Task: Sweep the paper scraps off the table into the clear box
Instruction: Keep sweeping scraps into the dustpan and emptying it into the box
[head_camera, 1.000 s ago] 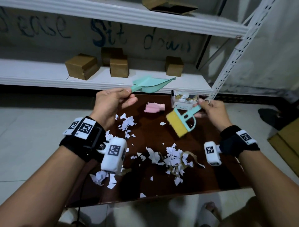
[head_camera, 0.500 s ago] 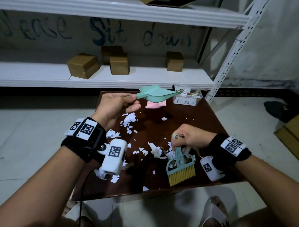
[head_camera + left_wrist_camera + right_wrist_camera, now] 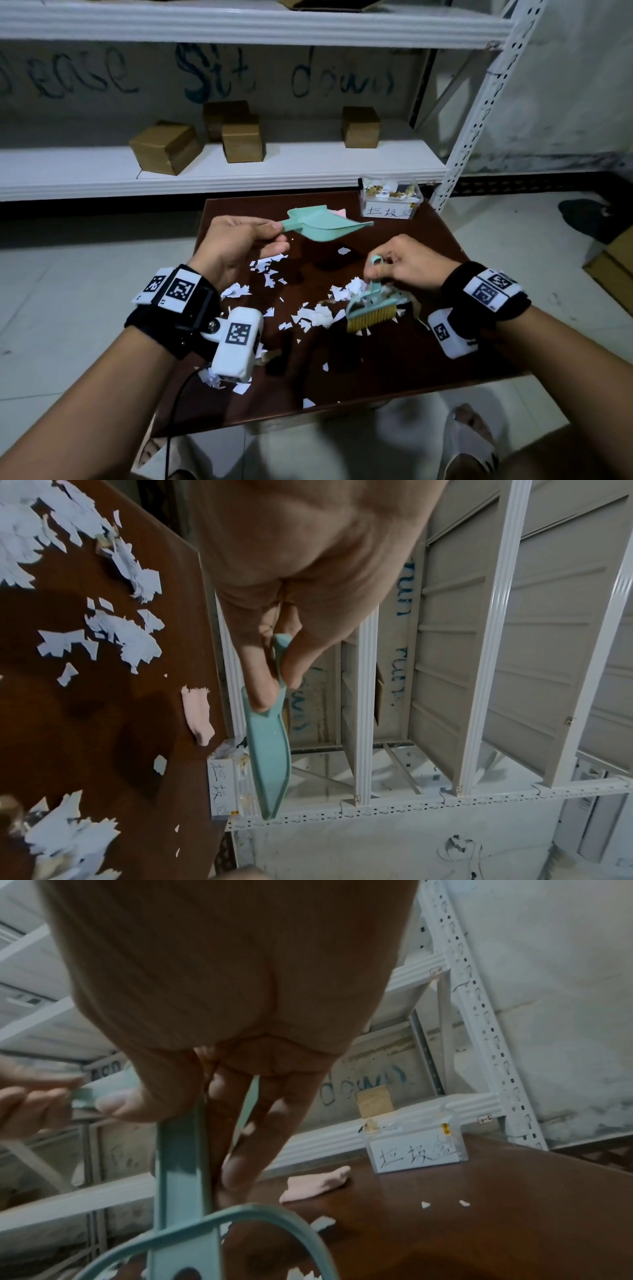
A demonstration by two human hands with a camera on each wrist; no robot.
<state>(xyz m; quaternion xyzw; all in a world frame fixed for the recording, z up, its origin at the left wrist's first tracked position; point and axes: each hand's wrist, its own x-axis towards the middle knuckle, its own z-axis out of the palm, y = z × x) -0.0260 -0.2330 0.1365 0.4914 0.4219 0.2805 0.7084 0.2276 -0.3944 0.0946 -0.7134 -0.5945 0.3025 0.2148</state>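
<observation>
White paper scraps (image 3: 318, 313) (image 3: 126, 639) lie scattered over the dark brown table (image 3: 428, 346) (image 3: 514, 1218). My right hand (image 3: 397, 265) grips the handle of a teal brush (image 3: 370, 310) (image 3: 181, 1172), whose yellow bristles stand on a heap of scraps at the table's middle. My left hand (image 3: 239, 241) (image 3: 274, 669) pinches the handle of a teal dustpan (image 3: 325, 226) (image 3: 268, 753), held in the air over the table's far left part. The clear box (image 3: 390, 202) (image 3: 222, 783) (image 3: 418, 1146), with a handwritten white label, stands at the far right corner and holds some scraps.
A pink torn piece (image 3: 339, 213) (image 3: 198, 718) (image 3: 315, 1183) lies at the table's far edge behind the dustpan. White metal shelving (image 3: 239, 171) with several cardboard boxes (image 3: 164, 147) stands right behind the table. A shelf upright (image 3: 469, 126) rises beside the clear box.
My right hand brought the brush down from mid-air near the clear box to the scrap heap, then dragged it away from the near edge. The dustpan lowered slightly.
</observation>
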